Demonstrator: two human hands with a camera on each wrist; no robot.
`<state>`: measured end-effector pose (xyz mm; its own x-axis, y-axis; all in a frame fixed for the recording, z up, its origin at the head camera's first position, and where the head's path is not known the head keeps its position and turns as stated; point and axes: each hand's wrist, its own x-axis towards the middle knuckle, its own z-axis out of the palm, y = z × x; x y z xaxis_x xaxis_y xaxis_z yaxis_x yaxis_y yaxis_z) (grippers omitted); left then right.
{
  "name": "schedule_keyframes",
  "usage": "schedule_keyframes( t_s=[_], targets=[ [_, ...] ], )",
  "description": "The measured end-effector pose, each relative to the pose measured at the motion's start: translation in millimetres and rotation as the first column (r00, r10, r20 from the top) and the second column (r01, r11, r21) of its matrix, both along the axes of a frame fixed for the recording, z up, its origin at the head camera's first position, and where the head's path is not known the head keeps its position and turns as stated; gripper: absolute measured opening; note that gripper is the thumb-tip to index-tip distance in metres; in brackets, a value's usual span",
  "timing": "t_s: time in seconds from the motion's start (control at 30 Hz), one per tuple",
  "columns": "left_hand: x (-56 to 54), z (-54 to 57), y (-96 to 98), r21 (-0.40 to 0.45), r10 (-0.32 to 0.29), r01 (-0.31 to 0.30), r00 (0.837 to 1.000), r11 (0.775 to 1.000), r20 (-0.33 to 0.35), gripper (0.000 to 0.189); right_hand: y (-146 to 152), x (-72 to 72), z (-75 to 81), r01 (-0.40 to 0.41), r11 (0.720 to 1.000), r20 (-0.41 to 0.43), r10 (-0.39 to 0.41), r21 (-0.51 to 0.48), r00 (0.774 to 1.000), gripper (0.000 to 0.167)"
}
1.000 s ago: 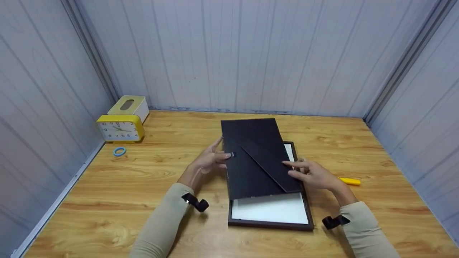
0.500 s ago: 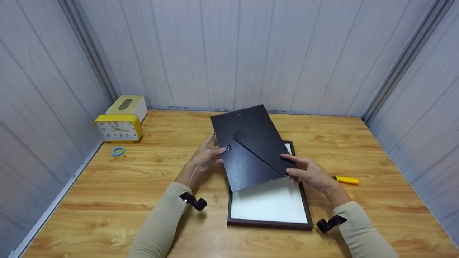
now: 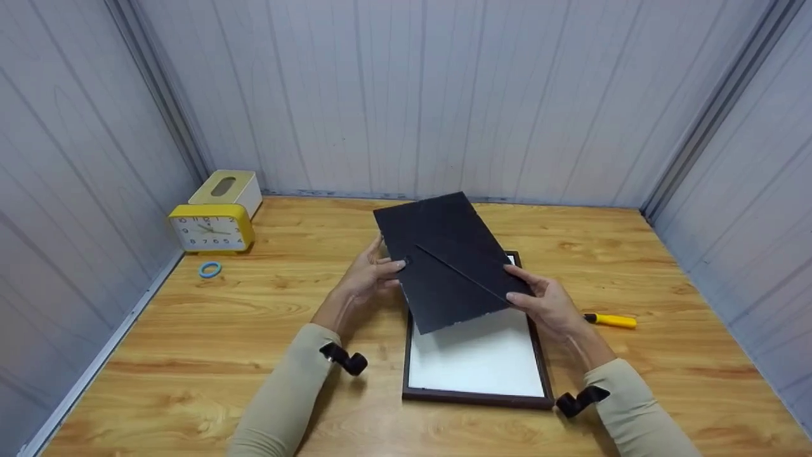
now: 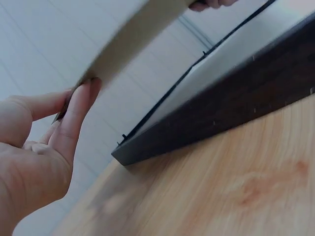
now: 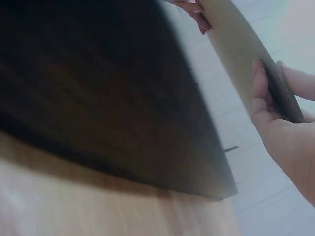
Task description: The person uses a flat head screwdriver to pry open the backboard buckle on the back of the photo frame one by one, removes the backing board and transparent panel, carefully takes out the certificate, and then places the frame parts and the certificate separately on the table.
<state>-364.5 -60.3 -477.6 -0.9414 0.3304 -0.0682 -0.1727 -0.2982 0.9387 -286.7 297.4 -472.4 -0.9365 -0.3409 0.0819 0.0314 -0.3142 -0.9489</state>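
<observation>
Black board (image 3: 441, 277) pinched at opposite edges by left grip (image 3: 365, 277) and right grip (image 3: 550, 306); presumably light, stiff; best held by edges.

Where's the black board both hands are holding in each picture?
Head: the black board is around the middle, black side showing.
Left wrist: top, left of centre, tan side showing.
Right wrist: upper right, mostly tan side showing.
Shared landmark: the dark frame, which is below the board in head, right in left wrist, left in right wrist.

Both arms (image 3: 282, 390) reach forward, the left grip (image 3: 366, 277) and right grip (image 3: 550, 307) each pinching firmly.
</observation>
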Motion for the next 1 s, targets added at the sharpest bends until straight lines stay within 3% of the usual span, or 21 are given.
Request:
schedule_keyframes(
  t_s=[0.23, 0.37, 0.43, 0.53, 0.6, 0.7, 0.77, 0.83, 0.9, 0.97, 1.0],
  targets=[
    [2.9, -1.9, 4.3, 0.025, 0.004, -0.004, 1.000, 1.000, -0.002, 0.092, 1.2, 3.1, 6.0, 0.064, 0.997, -0.019, -0.063, 0.038, 0.998, 0.070],
    [3.5, -5.7, 4.2, -0.040, -0.017, 0.015, 0.999, 0.999, -0.030, 0.074, 4.6, 4.6, 16.2, 0.138, 0.988, -0.016, -0.139, -0.070, 0.990, 0.067],
    [3.8, -7.0, 4.6, -0.074, -0.046, 0.041, 0.997, 0.996, -0.058, 0.069, 9.8, 3.1, 23.7, 0.190, 0.972, -0.029, -0.196, -0.141, 0.980, 0.064],
    [5.5, -8.6, 5.6, -0.195, -0.097, 0.075, 0.989, 0.978, -0.108, 0.067, 24.4, -0.3, 35.3, 0.274, 0.933, -0.073, -0.298, -0.235, 0.952, 0.057],
    [7.1, -10.0, 5.8, -0.324, -0.134, 0.076, 0.978, 0.943, -0.160, 0.070, 37.9, -1.6, 41.3, 0.314, 0.906, -0.090, -0.352, -0.284, 0.932, 0.052],
    [10.2, -11.9, 5.7, -0.551, -0.241, 0.072, 0.940, 0.832, -0.241, 0.080, 62.3, -1.8, 47.9, 0.349, 0.866, -0.086, -0.403, -0.357, 0.911, 0.048],
    [11.8, -13.1, 5.3, -0.646, -0.340, 0.090, 0.900, 0.758, -0.273, 0.091, 81.4, -2.8, 50.6, 0.370, 0.844, -0.059, -0.424, -0.388, 0.904, 0.046],
    [13.0, -12.9, 5.1, -0.707, -0.419, 0.122, 0.870, 0.696, -0.262, 0.100, 102.1, -6.2, 51.5, 0.391, 0.832, -0.031, -0.437, -0.394, 0.899, 0.044],
    [14.5, -11.7, 5.0, -0.727, -0.451, 0.165, 0.866, 0.666, -0.216, 0.107, 123.7, -12.4, 50.4, 0.423, 0.833, 0.010, -0.450, -0.357, 0.893, 0.055],
    [15.1, -9.8, 4.1, -0.729, -0.452, 0.188, 0.873, 0.658, -0.183, 0.109, 143.5, -20.6, 46.8, 0.464, 0.840, 0.053, -0.469, -0.282, 0.882, 0.067],
    [15.1, -9.3, 3.5, -0.718, -0.446, 0.200, 0.879, 0.667, -0.169, 0.109, 152.0, -24.4, 44.2, 0.482, 0.846, 0.076, -0.478, -0.229, 0.875, 0.074]
  ],
)
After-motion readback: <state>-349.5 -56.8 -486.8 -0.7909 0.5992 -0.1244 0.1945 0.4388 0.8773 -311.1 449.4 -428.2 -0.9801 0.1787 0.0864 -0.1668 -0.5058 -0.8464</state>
